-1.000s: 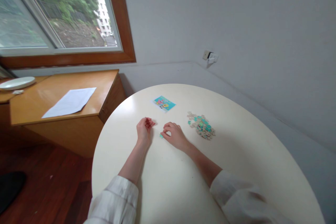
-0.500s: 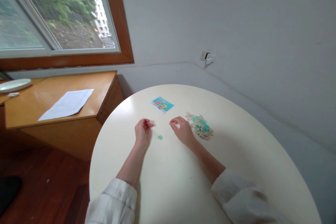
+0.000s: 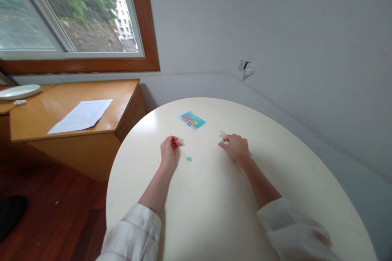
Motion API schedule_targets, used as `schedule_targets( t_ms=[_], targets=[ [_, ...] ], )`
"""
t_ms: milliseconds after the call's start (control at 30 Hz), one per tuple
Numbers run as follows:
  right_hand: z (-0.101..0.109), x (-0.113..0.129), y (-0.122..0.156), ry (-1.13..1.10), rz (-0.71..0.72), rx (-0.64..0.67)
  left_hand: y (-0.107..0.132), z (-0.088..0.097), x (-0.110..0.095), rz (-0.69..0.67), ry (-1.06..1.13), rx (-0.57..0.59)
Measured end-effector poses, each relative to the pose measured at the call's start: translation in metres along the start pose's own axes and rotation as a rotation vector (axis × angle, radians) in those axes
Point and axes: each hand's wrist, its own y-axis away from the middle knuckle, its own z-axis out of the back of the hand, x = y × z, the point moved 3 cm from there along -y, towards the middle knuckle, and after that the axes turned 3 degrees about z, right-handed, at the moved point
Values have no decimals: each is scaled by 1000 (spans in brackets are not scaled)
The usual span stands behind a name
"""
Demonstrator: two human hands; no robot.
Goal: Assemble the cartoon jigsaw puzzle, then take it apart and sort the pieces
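Observation:
My left hand [image 3: 170, 150] rests on its side on the white table, fingers curled inward; whatever they may hold is hidden. A single green puzzle piece [image 3: 189, 158] lies flat to its right, apart from the fingers. Over the heap of puzzle pieces [image 3: 222, 133] is my right hand [image 3: 236, 147], hiding most of the heap. Its thumb and forefinger are around a small teal puzzle piece [image 3: 224, 142] at the heap's left side. Beyond both hands lies a teal picture card [image 3: 192, 120] with pink and yellow cartoon figures.
The round white table [image 3: 196, 212] reaches close to the grey wall on the right. At left, a wooden desk [image 3: 70, 89] bears a white paper sheet [image 3: 82, 116] and a white plate [image 3: 20, 91]. A wall socket with a plug [image 3: 247, 67] is behind the table.
My right hand has moved right, from the space beside the heap to over it, and its pinch has widened. My left hand stays put. The view has shifted slightly.

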Motion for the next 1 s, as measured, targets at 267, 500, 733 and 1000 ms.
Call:
schedule_targets(
  t_ms=[267,500,733,1000],
  targets=[
    [-2,-1,-2,-84,-16,49,0,1,1,-8,-10,-2],
    [-13,5,-9,-466,64,-7,0,0,1,-6,-19,-3],
    [-23,60,0,-1093,215,180,3,-3,-1,-9,-13,2],
    [-34,94,12,-1029,185,190,3,-4,-3,-8,-9,1]
  ],
)
